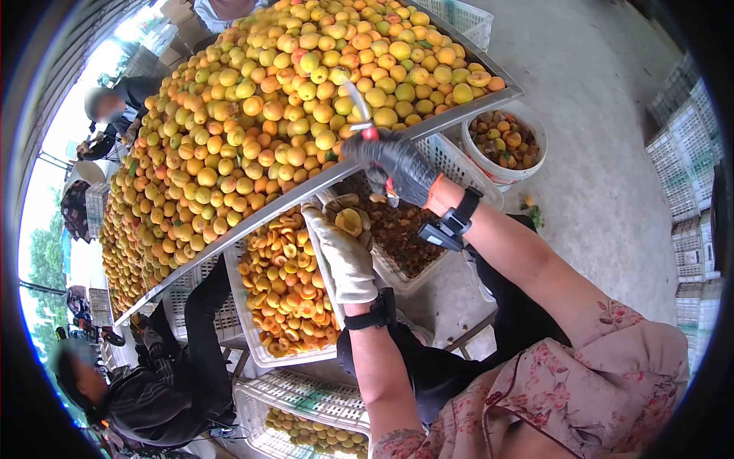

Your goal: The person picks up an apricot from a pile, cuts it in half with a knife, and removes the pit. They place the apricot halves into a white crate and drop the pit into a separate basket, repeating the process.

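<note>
My left hand (341,256), in a cream work glove, holds a cut apricot (349,222) with its pale orange inside facing up. It is over the gap between a crate of halved apricots (287,287) and a crate of dark pits and scraps (405,237). In a black glove, my right hand (394,164) is closed around the red handle of a curved-bladed knife (358,103). The blade points away from me, over the rim of the metal table (306,187). Whole apricots (252,107) are heaped on that table.
At the right stands a white bucket (505,174) of discoloured fruit. Stacked white crates (692,161) line the far right. A crate of greenish fruit (317,434) sits below. Co-workers (157,390) sit along the table's left side. Concrete floor (604,115) extends at the right.
</note>
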